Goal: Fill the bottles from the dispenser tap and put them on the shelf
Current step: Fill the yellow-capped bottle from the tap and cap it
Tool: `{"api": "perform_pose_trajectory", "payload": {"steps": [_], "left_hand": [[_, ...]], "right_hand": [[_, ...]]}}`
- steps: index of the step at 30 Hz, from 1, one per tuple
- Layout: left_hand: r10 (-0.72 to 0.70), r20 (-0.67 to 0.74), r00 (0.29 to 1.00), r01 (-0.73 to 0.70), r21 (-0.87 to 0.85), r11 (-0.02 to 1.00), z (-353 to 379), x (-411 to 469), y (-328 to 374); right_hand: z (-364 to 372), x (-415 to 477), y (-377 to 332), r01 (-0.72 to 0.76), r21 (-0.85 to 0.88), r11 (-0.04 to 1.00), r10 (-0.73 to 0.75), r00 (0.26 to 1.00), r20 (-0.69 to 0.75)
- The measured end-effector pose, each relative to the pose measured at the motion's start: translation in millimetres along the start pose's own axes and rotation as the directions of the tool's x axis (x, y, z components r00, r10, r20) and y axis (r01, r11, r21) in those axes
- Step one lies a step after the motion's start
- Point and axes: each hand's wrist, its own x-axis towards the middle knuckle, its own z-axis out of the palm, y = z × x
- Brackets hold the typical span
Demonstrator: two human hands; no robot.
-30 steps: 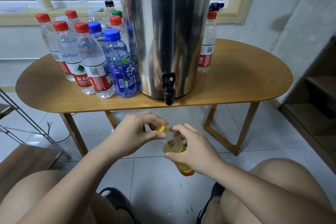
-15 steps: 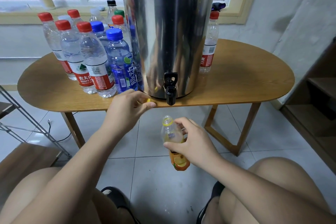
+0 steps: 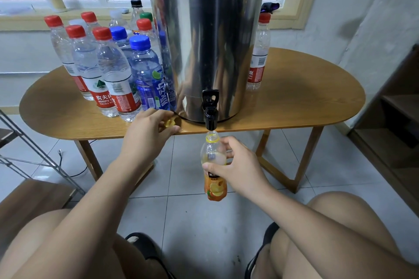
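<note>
Right hand (image 3: 240, 170) is wrapped round a small clear bottle (image 3: 212, 152) with an orange fruit label on the lower half and a yellow ring at the open neck. It's upright, with its mouth just under the black tap (image 3: 210, 111) of the steel dispenser (image 3: 208, 36), right above that hand's thumb. Left hand (image 3: 147, 133) is off to the side, apart from the right, pinching the yellow cap (image 3: 169, 123) at the table (image 3: 294, 102) edge. The capped water bottles (image 3: 118, 75) stand just beyond it.

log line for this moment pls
left hand: holds yellow cap on table | right hand: holds open orange bottle under tap | flow: none seen
</note>
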Motion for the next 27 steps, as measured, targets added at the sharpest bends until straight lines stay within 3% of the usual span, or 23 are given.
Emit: {"api": "perform_pose_trajectory", "payload": {"steps": [8, 15, 20, 27], "left_hand": [[0.059, -0.125, 0.990, -0.081, -0.175, 0.981, -43, 6, 44], [0.190, -0.091, 0.977, -0.211, -0.364, 0.907, -73, 5, 91], [0.319, -0.077, 0.944, -0.328, -0.283, 0.901, -59, 11, 107], [0.318, -0.142, 0.937, -0.342, -0.205, 0.917, -48, 13, 107]], "right_hand": [[0, 0, 0, -0.001, 0.003, 1.000, 0.001, 1.000, -0.002], [-1, 1, -3, -0.008, 0.017, 1.000, 0.008, 1.000, 0.004], [2, 2, -2, -0.023, 0.052, 0.998, 0.022, 1.000, 0.009], [4, 4, 1, -0.012, 0.060, 0.998, 0.011, 1.000, 0.007]]}}
